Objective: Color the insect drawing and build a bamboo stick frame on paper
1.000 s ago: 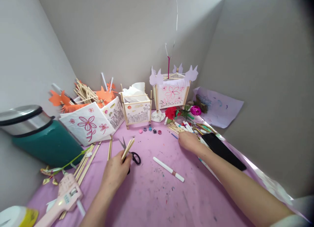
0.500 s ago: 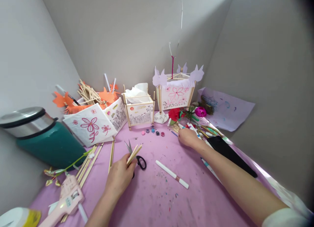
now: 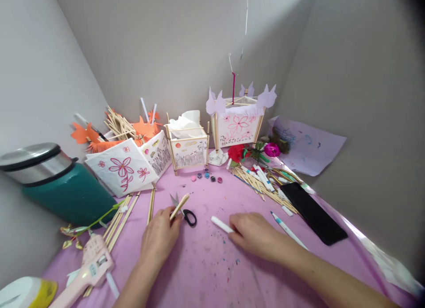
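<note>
The worktop offers passage at lower centre. Scissors obstruct mid-frame; paper boxes wall off the upper centre.

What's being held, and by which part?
Left grip: wooden sticks, by their near ends. Right grip covers the near end of the white marker; whether held is unclear.

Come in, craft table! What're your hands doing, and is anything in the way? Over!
Left hand gripping short wooden sticks. Right hand at white marker, grip unclear. Black-handled scissors partly hidden by left hand, possibly in its way.
</note>
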`<state>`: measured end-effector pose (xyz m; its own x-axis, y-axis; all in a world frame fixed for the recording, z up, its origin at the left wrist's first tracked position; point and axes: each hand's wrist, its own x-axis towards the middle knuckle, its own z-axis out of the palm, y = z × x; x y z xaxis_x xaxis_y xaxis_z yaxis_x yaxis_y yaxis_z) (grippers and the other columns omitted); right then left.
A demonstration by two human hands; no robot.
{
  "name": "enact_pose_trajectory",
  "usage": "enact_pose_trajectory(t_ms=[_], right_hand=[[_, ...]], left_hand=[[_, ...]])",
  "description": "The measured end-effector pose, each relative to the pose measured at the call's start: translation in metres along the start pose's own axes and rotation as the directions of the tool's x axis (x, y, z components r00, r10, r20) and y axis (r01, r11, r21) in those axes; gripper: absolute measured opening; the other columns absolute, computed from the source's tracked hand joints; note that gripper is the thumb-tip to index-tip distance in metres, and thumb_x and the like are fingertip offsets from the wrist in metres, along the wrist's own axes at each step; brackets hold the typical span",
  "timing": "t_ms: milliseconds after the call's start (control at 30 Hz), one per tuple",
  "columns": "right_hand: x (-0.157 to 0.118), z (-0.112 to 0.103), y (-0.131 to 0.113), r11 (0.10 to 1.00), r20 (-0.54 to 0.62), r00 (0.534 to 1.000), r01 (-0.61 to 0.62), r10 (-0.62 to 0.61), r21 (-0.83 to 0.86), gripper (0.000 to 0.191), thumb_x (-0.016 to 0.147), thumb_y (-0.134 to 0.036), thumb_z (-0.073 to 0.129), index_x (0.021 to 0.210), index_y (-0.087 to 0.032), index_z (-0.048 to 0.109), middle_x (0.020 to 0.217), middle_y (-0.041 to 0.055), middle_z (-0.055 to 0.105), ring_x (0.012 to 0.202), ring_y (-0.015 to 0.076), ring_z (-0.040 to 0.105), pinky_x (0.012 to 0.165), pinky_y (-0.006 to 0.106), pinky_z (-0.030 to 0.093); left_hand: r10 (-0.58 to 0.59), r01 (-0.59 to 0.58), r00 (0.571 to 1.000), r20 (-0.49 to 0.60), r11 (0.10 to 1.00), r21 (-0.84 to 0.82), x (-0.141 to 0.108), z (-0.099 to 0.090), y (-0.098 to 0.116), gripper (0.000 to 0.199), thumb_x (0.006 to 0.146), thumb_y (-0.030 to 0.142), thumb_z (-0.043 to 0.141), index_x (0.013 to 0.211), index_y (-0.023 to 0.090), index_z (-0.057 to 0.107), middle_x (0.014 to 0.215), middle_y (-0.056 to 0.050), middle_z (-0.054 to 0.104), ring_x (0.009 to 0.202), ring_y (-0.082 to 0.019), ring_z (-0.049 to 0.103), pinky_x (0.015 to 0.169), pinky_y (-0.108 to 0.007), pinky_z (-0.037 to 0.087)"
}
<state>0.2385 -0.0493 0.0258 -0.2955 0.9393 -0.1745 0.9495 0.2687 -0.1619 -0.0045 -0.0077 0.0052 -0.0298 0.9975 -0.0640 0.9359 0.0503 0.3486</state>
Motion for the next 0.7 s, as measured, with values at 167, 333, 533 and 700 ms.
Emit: enact_pose_trajectory(t_ms=[167,333,533,700], right_hand=[[0.036,-0.029,0.06,0.943,-0.225,0.94,-0.294,0.257,-0.153,0.026,0.089,-0.027,0.042,0.092,-0.015,0.065,0.088,0.012,0.068,0.08,0.023,0.064,0.066,0.03,0.04],[0.054,-0.041,0.082,0.905,-0.334,0.892,-0.381,0.305,-0.189,0.026,0.088,-0.027,0.048,0.103,-0.011,0.061,0.106,0.0195,0.061,0.096,0.0287,0.058,0.073,0.033,0.042],[0.042,-0.001,0.054,0.98,-0.252,0.964,0.038,-0.088,-0.194,0.018,0.09,-0.027,0.047,0.098,-0.02,0.061,0.098,0.0076,0.06,0.088,0.018,0.057,0.075,0.027,0.041],[0.03,0.005,0.069,0.978,-0.396,0.915,-0.147,0.076,-0.151,0.024,0.092,-0.021,0.04,0.103,-0.014,0.061,0.1,0.0127,0.059,0.095,0.0234,0.055,0.079,0.033,0.042]], left_hand=[[0.048,-0.032,0.991,-0.126,0.992,0.125,-0.009,0.0,0.006,0.036,0.092,0.034,0.035,0.12,0.022,0.055,0.113,-0.01,0.06,0.09,-0.028,0.063,0.06,-0.033,0.043],[0.414,-0.414,0.91,-0.035,0.91,0.013,-0.02,0.006,0.015,0.033,0.087,0.022,0.043,0.115,0.027,0.06,0.121,-0.004,0.061,0.095,-0.021,0.065,0.078,-0.033,0.048],[0.678,-0.662,0.682,0.275,0.732,-0.161,-0.035,0.009,0.029,0.044,0.077,0.017,0.055,0.117,0.034,0.06,0.142,0.0,0.046,0.108,-0.025,0.061,0.091,-0.035,0.046],[0.708,-0.637,0.609,0.358,0.705,-0.312,-0.037,0.002,0.031,0.02,0.085,0.028,0.053,0.095,0.031,0.07,0.124,0.001,0.063,0.117,-0.022,0.056,0.087,-0.027,0.046]])
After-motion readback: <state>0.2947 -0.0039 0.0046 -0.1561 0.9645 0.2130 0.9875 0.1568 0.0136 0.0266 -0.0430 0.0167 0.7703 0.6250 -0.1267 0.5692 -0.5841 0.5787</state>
